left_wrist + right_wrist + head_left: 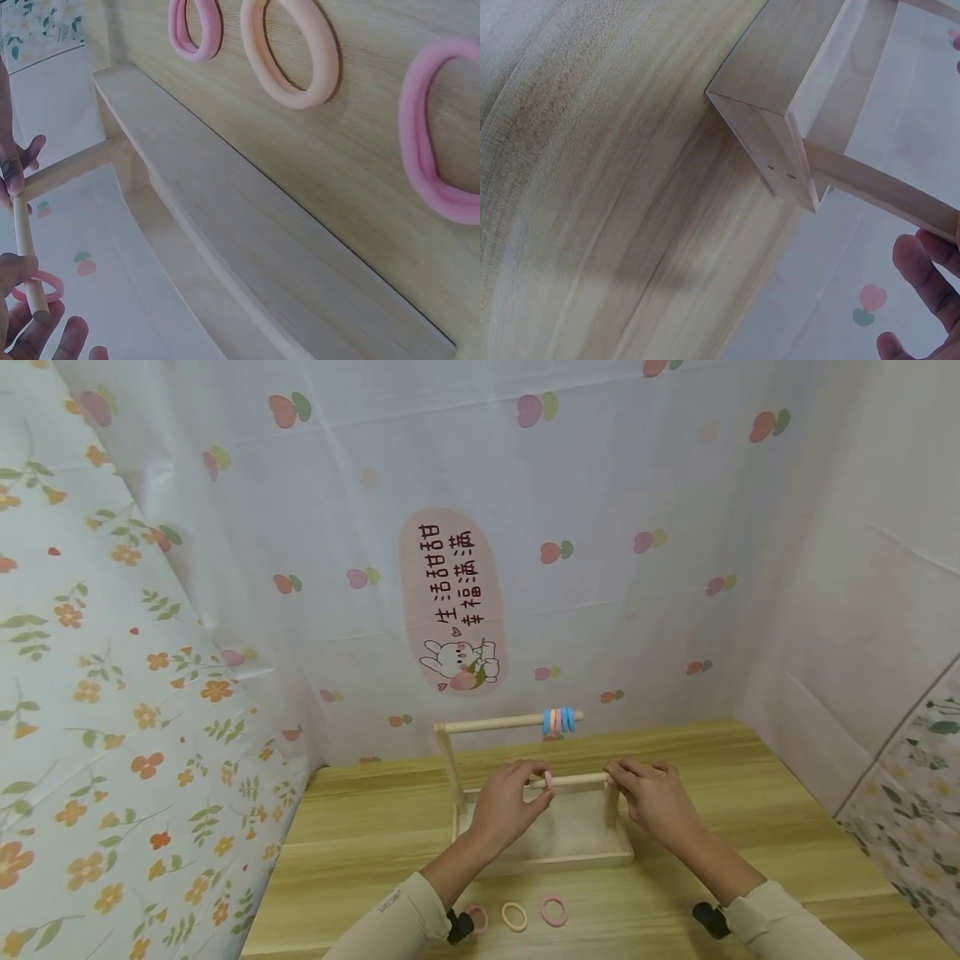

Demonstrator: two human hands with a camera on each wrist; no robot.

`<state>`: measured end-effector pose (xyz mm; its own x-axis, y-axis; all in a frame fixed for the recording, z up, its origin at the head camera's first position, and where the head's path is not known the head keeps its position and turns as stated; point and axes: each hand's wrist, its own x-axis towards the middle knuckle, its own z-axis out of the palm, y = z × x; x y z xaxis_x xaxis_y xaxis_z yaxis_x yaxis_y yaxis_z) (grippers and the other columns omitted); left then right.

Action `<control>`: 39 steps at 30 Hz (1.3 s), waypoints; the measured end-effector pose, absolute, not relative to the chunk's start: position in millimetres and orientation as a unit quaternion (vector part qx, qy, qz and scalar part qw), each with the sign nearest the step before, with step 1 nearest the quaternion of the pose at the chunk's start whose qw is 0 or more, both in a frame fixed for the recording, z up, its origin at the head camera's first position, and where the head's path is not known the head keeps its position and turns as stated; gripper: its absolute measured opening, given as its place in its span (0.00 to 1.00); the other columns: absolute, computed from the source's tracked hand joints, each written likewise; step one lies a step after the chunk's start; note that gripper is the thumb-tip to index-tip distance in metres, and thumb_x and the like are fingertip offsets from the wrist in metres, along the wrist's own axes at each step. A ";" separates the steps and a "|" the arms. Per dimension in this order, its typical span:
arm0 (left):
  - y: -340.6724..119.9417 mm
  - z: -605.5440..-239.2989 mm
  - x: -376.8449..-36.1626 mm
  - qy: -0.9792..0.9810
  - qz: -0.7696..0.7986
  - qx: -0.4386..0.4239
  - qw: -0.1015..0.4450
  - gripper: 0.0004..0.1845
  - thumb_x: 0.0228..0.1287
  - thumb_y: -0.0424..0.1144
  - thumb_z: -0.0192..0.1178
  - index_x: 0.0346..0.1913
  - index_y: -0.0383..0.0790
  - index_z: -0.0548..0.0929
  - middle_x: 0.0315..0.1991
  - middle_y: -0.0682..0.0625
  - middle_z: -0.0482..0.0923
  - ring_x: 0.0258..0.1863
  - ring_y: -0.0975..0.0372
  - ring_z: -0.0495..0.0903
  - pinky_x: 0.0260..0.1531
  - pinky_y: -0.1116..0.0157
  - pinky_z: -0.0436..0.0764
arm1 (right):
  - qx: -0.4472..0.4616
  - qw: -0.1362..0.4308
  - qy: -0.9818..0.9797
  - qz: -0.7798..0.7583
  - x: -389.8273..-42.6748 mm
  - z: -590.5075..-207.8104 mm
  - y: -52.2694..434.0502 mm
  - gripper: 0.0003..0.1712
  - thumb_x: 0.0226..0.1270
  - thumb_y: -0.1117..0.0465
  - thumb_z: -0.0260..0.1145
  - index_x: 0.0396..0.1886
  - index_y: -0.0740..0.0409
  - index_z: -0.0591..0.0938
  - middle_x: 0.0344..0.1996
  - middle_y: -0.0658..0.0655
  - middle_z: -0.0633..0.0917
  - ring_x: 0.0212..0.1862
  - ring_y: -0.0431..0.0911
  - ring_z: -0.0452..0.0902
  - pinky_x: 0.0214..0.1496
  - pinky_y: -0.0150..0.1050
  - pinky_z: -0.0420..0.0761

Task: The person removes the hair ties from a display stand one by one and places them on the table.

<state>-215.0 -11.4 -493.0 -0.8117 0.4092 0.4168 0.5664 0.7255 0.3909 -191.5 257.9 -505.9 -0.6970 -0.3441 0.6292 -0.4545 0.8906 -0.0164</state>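
Note:
My left hand (502, 806) pinches a pink hair tie (548, 779) at the free end of the lower wooden rod (581, 780). In the left wrist view, that hair tie (56, 283) loops around the rod close to its tip, between thumb and fingers. At the rod's other end, my right hand (656, 797) grips the rack where the rod meets the short upright post (611, 806). The right wrist view has its fingers (922, 277) at the top of this post. Several blue, pink and peach hair ties (558, 721) hang on the taller upper rod (491, 723).
The rack's shallow tray base (555, 862) stands on the wood-grain table (360, 827). In front of it lie a pink hair tie (554, 911), a pale yellow one (514, 917) and another pink one (480, 920), partly behind the left wrist. A printed curtain (645, 610) hangs behind.

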 end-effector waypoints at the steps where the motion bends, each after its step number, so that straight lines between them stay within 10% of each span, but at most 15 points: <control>1: -12.3 -493.0 -214.7 -0.914 -0.261 -0.268 0.157 0.20 0.67 0.55 0.68 0.57 0.54 0.83 0.50 0.62 0.86 0.53 0.64 0.84 0.52 0.63 0.84 | 0.217 0.323 -0.917 0.085 -191.5 -506.2 258.1 0.16 0.61 0.65 0.75 0.49 0.54 0.88 0.39 0.53 0.88 0.32 0.49 0.87 0.43 0.66 0.84; 39: -38.4 -496.2 -206.8 -0.877 -0.376 -0.264 0.139 0.16 0.67 0.40 0.69 0.56 0.45 0.82 0.45 0.50 0.82 0.41 0.62 0.86 0.40 0.67 0.89 | 0.228 0.331 -0.913 0.077 -189.6 -508.0 258.3 0.18 0.59 0.67 0.75 0.51 0.56 0.88 0.41 0.53 0.86 0.32 0.46 0.85 0.41 0.66 0.83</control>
